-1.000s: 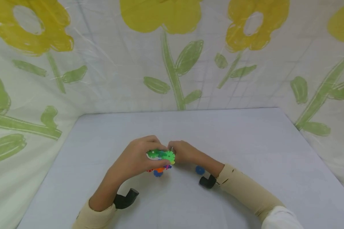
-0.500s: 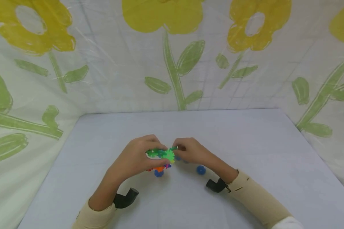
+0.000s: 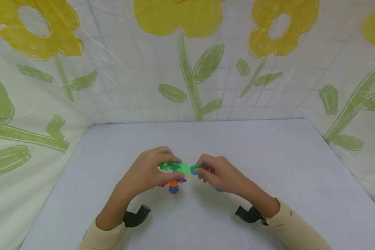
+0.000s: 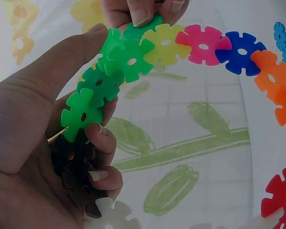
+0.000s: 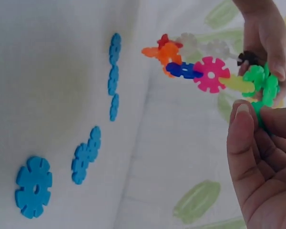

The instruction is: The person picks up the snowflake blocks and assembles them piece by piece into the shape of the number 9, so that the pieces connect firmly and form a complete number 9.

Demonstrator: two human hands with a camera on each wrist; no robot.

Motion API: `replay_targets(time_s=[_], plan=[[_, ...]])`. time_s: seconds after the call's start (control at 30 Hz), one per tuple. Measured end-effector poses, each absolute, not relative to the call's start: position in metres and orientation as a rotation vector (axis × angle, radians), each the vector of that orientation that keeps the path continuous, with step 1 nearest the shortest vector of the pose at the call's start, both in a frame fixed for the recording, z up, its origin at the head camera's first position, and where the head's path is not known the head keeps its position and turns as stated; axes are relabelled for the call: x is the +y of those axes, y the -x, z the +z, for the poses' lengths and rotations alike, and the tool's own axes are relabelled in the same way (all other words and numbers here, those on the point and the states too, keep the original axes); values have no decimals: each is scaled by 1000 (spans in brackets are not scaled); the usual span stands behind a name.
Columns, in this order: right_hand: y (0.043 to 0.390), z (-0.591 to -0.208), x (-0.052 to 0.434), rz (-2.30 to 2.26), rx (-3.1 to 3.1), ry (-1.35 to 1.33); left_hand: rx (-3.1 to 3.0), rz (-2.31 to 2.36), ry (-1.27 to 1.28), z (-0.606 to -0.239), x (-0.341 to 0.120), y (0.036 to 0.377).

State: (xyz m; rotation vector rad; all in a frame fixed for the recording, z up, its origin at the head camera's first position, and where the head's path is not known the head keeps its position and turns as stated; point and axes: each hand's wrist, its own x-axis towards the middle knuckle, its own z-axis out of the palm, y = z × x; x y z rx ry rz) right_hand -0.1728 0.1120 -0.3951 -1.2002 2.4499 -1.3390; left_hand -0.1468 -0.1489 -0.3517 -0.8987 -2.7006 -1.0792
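Near the front edge of the tabletop (image 3: 268, 152), held up a ring of toy discs (image 4: 200, 45) with left hand (image 3: 143, 173), fingers curled round its green part. Pinched one green disc (image 3: 193, 169) with right hand (image 3: 220, 177). Looked light, stiff, bendy at joins; best gripped by edges. Flowery sheet (image 3: 187, 59) behind.

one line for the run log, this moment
left hand: grips ring of plastic discs | right hand: pinches green disc at the ring | loose blue discs on table
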Motion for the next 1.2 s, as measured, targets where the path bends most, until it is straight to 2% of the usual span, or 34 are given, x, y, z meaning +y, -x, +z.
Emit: replay_targets(time_s=[0.53,1.2], plan=[[159,-394,105,-1382,2522,1464,-2688,-1134,938,-354,-149,146],[157,-395,96,-1435,2558,1423,-2735,-1107,919,-353,-147,149]])
